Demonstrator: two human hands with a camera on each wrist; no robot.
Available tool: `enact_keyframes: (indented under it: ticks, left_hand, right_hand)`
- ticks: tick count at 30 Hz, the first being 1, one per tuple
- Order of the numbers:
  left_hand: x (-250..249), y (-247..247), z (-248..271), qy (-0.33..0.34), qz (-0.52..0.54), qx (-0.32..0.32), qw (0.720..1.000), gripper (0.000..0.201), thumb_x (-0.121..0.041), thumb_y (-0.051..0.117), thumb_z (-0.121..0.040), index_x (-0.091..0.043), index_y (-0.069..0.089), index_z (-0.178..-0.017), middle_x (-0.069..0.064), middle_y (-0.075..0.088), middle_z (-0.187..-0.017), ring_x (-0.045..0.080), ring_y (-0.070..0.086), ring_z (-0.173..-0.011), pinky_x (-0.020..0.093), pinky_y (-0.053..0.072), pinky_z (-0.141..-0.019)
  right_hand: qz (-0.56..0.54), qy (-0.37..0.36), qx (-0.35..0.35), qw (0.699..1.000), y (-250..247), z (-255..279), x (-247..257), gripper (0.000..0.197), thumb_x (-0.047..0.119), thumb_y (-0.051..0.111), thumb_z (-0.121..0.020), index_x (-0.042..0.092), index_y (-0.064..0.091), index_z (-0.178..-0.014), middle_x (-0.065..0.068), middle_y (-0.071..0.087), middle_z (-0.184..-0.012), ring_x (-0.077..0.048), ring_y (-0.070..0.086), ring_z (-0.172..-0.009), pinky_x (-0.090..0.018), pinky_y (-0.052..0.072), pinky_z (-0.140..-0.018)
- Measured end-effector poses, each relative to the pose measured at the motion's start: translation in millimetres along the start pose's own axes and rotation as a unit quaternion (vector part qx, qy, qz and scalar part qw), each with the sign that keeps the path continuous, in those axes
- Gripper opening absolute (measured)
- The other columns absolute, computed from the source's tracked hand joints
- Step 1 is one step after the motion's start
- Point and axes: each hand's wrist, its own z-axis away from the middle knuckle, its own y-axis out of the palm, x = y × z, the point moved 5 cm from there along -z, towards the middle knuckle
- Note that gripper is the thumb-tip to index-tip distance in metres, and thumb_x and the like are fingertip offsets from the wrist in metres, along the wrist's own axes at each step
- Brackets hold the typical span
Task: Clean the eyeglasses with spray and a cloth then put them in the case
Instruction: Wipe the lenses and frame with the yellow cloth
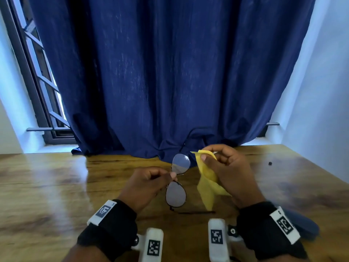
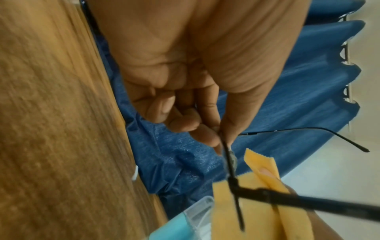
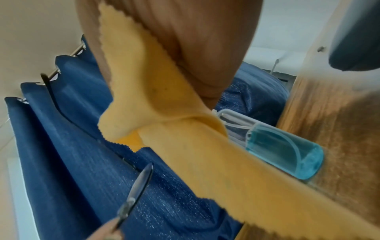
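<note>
Above the wooden table (image 1: 56, 186), in front of the blue curtain (image 1: 170, 72), both hands work close together near the middle. Eyeglasses (image 1: 177, 181) are held off the table, long axis running near-to-far from the person: one lens far, one lens near, temples open and pointing right toward the cloth. Left hand (image 1: 147, 184) pinches the bridge between thumb and fingertips, other fingers curled in. Right hand (image 1: 224, 169) sits just right of the far lens, gripping the yellow cloth (image 1: 206, 186) between thumb and fingers; most of the cloth hangs loose below the hand. Cloth and far lens are just beside each other, apparently not touching yet. Judged next move: bring the cloth left onto the far lens, so the right hand is the nearer one and the gap is sideways.

Spray bottle (image 3: 287, 149), blue liquid, lies on its side on the table beyond the hands. Dark case (image 1: 302, 224) lies on the table by the right wrist, partly hidden. Small dark speck (image 1: 270, 163) on the table far right, can't identify.
</note>
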Motion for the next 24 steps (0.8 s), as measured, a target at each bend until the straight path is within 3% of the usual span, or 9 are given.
enact_keyframes:
  ticks: [3, 5, 9, 14, 19, 24]
  left_hand:
    - [-7.2, 8.1, 3.3, 0.022, 0.001, 0.007, 1.0, 0.018, -0.022, 0.069, -0.094, -0.008, 0.081, -0.09, -0.015, 0.072, -0.065, -0.011, 0.057, -0.053, 0.005, 0.042, -0.054]
    - [-9.1, 11.3, 5.3, 0.029, 0.007, 0.012, 0.999, 0.019, -0.019, 0.069, -0.094, -0.005, 0.08, -0.089, -0.017, 0.069, -0.061, -0.011, 0.056, -0.051, 0.004, 0.042, -0.053]
    - [-10.0, 11.7, 6.4, 0.03, 0.012, 0.004, 0.999, 0.018, -0.019, 0.068, -0.095, -0.005, 0.08, -0.09, -0.018, 0.068, -0.059, -0.012, 0.055, -0.051, 0.004, 0.042, -0.054]
    - [-9.6, 6.0, 4.5, 0.034, 0.017, -0.017, 0.999, 0.018, -0.016, 0.067, -0.095, -0.004, 0.08, -0.09, -0.018, 0.067, -0.056, -0.012, 0.053, -0.049, 0.005, 0.041, -0.053]
    - [-12.1, 10.0, 6.2, 0.045, -0.006, 0.005, 0.999, 0.019, -0.017, 0.066, -0.096, -0.006, 0.08, -0.088, -0.02, 0.069, -0.06, -0.012, 0.057, -0.054, 0.004, 0.042, -0.056]
    - [-11.9, 10.1, 6.8, 0.046, -0.004, 0.009, 0.999, 0.016, -0.023, 0.071, -0.093, -0.014, 0.082, -0.085, -0.01, 0.078, -0.077, -0.004, 0.067, -0.068, 0.011, 0.05, -0.065]
  right_hand:
    - [0.058, -0.033, 0.027, 0.997, 4.3, 2.7, 6.2, 0.012, 0.018, 0.075, -0.09, 0.027, 0.078, -0.098, 0.009, 0.078, -0.092, -0.008, 0.071, -0.081, -0.019, 0.056, -0.07]
    - [0.107, -0.051, 0.035, 0.992, 6.0, 4.0, 7.0, 0.012, 0.021, 0.075, -0.09, 0.028, 0.078, -0.098, 0.017, 0.076, -0.093, -0.001, 0.069, -0.086, -0.013, 0.053, -0.073]
    - [0.224, -0.088, 0.037, 0.97, 9.4, 4.2, 2.8, 0.013, 0.026, 0.077, -0.089, 0.03, 0.08, -0.1, 0.015, 0.07, -0.097, 0.001, 0.063, -0.093, -0.007, 0.045, -0.076]
    - [0.256, -0.098, 0.132, 0.952, 20.4, 7.9, 2.7, 0.017, 0.025, 0.076, -0.087, 0.034, 0.08, -0.101, 0.012, 0.067, -0.095, -0.005, 0.063, -0.093, -0.009, 0.045, -0.078]
    - [0.266, -0.127, 0.034, 0.955, 10.8, 5.2, 7.3, 0.013, 0.025, 0.077, -0.087, 0.031, 0.079, -0.098, 0.014, 0.069, -0.094, -0.001, 0.063, -0.09, -0.005, 0.044, -0.073]
    - [0.258, -0.133, 0.058, 0.955, 23.8, 8.9, 8.1, 0.011, 0.027, 0.08, -0.085, 0.026, 0.078, -0.096, 0.013, 0.069, -0.09, -0.001, 0.063, -0.088, -0.006, 0.044, -0.071]
